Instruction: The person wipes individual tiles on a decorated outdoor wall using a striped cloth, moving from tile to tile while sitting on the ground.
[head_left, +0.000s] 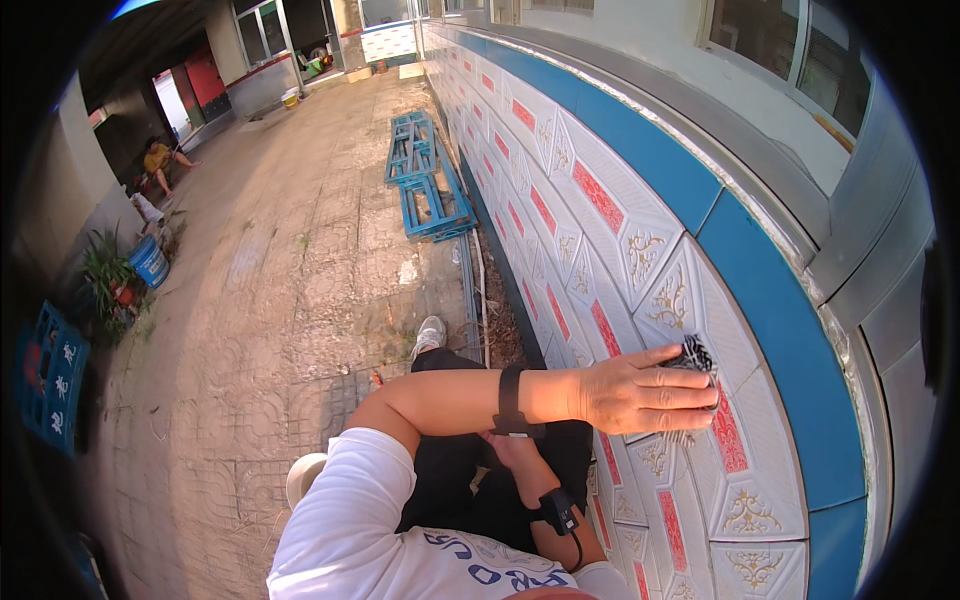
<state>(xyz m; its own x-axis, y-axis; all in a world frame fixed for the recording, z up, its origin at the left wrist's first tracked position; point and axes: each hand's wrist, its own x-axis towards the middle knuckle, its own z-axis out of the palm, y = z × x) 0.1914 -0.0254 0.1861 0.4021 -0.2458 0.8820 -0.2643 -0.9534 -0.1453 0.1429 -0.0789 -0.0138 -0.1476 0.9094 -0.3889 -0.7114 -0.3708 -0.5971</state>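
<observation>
My left hand (637, 394) reaches across to the right and presses a crumpled black-and-white cloth (694, 356) against the wall tiles. Its fingers lie over the cloth, so only the cloth's edges show. The white relief tiles (667, 300) carry gold scroll patterns and red inlaid strips (727, 439). My right hand (514, 450) is low, in front of my dark trousers and partly behind my left forearm; its fingers are mostly hidden. A black band (510, 401) circles my left wrist, and a small black device (559, 510) with a cable is strapped to my right forearm.
Blue tiles (780, 300) and a metal ledge top the wall. Blue metal frames (431, 180) lie along its foot, beside a pale pipe (481, 300). Across the paving (262, 300) are a blue bucket (150, 261), potted plants (109, 270), a blue crate (56, 382) and a seated person (159, 159).
</observation>
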